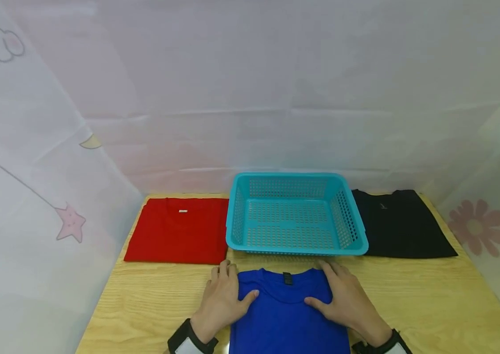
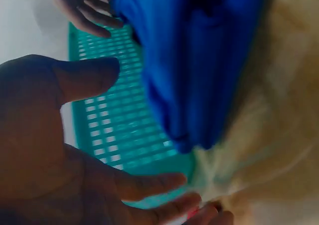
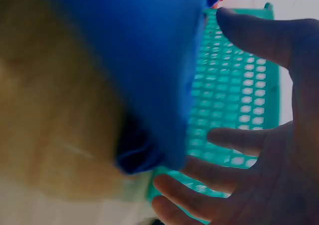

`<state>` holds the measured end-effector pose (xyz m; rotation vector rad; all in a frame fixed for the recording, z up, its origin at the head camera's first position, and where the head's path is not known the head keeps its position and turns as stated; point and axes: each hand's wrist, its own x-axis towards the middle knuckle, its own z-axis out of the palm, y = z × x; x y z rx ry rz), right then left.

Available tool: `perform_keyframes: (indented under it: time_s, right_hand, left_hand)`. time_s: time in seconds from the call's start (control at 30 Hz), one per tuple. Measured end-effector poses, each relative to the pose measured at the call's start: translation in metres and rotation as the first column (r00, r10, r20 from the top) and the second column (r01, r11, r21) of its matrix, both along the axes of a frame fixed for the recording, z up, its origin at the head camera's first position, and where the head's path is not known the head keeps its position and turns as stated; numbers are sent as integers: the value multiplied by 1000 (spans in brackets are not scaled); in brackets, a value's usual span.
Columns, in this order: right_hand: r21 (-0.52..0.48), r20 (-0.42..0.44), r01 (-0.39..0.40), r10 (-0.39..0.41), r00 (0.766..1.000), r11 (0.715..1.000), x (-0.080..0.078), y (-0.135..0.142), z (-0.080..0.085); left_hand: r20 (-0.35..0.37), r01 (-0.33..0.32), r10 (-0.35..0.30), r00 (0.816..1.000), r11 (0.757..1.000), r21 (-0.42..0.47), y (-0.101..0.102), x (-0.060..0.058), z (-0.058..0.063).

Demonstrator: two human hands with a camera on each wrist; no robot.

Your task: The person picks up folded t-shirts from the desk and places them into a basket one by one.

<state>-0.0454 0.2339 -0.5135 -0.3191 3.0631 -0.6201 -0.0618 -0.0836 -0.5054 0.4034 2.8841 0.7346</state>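
Note:
A folded blue T-shirt (image 1: pixel 292 319) lies at the front of the table, its dark neck label facing up. My left hand (image 1: pixel 223 297) is at the shirt's left shoulder, thumb over the cloth and fingers pointing away along its edge. At the opposite shoulder my right hand (image 1: pixel 347 295) takes a similar pose, its thumb on the shirt near the collar. In the left wrist view the left hand (image 2: pixel 65 135) has spread fingers beside the shirt's folded edge (image 2: pixel 199 75). The right wrist view likewise shows the right hand's fingers (image 3: pixel 214 175) extended beside the blue cloth (image 3: pixel 149 60).
Behind the shirt stands a turquoise perforated basket (image 1: pixel 290 250) with nothing inside. A folded red T-shirt (image 1: pixel 183 236) lies left of it, and a folded black T-shirt (image 1: pixel 400 228) lies to its right. Pale printed cloth (image 1: pixel 276 98) hangs around the wooden table (image 1: pixel 431 300).

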Motion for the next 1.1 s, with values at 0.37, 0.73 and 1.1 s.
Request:
perform_keyframes:
  time_s: [0.37,0.73,1.1]
  right_hand:
    - [-193,192,155,-117,974,969,4,12,-6]
    - [-432,468,346,-121,876,833,1,18,10]
    - [-521,546,454,-126,828,723,7,15,6]
  left_hand:
    - [32,26,-24,999,998,-57,0,-2,-11]
    - [185,63,-106,977,972,225,-8,-2,-7]
    - [246,70,-165,955,932,355,-25,-8,0]
